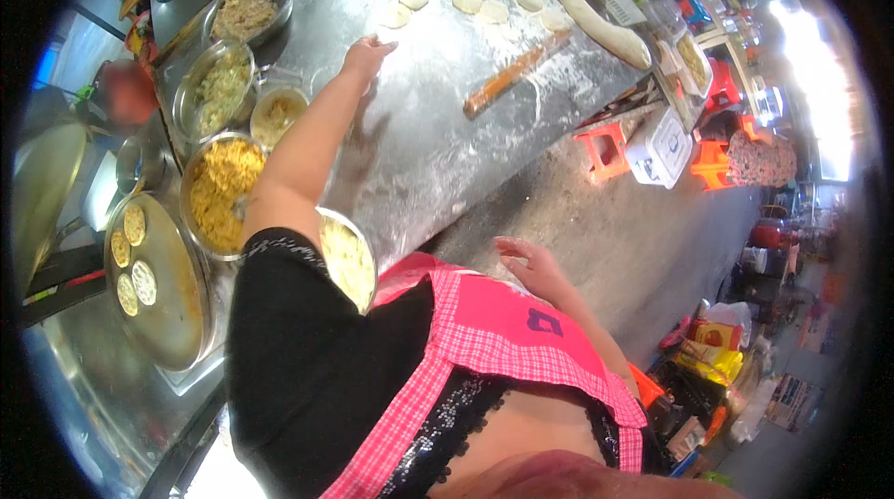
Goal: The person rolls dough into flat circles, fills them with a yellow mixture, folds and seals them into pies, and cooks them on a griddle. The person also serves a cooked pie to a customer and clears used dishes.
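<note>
My left hand point(368, 58) reaches over the floured metal table point(419, 150), its fingers just short of a flattened dough round point(395, 15); nothing shows in it. Several more dough rounds point(466, 2) lie farther back. A wooden rolling pin point(517, 73) rests on the table, and a long dough roll point(594, 21) lies right of it. My right hand point(531, 265) hangs beside the pink apron point(503, 310), off the table, fingers loosely bent, with nothing seen in it.
Metal bowls of yellow filling point(223, 192), green filling point(222, 90) and meat-like filling point(244, 14) line the left edge. A round griddle point(164, 289) with several flat cakes point(143, 282) stands nearer. A lidded white bucket point(660, 146) and an orange stool point(603, 150) stand right of the table.
</note>
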`<move>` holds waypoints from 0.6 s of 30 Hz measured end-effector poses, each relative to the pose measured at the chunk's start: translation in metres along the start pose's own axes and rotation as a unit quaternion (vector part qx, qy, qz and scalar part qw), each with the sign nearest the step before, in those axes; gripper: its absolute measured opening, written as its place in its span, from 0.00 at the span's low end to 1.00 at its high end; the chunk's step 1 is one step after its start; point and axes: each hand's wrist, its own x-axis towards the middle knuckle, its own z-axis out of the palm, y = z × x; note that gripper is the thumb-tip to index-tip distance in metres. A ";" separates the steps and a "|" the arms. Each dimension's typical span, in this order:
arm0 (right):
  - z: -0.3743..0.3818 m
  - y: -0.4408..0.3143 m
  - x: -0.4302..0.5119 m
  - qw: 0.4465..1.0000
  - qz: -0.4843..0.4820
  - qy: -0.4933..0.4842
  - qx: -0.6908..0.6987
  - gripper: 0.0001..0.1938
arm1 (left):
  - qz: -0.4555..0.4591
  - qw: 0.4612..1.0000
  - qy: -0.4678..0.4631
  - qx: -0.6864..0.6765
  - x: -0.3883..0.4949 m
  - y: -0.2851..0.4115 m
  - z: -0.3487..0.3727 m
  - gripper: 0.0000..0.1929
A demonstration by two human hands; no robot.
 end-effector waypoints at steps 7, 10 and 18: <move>-0.059 -0.013 0.070 0.999 0.040 -0.023 -0.002 0.19 | -0.122 0.941 0.144 0.279 0.117 0.017 0.034 0.35; -0.080 -0.013 0.100 0.996 0.045 -0.081 -0.021 0.19 | -0.066 0.924 0.156 0.343 0.122 0.033 0.045 0.26; -0.151 0.007 0.208 0.979 -0.088 -0.173 -0.057 0.19 | 0.152 0.952 -0.040 0.262 0.036 0.024 0.118 0.30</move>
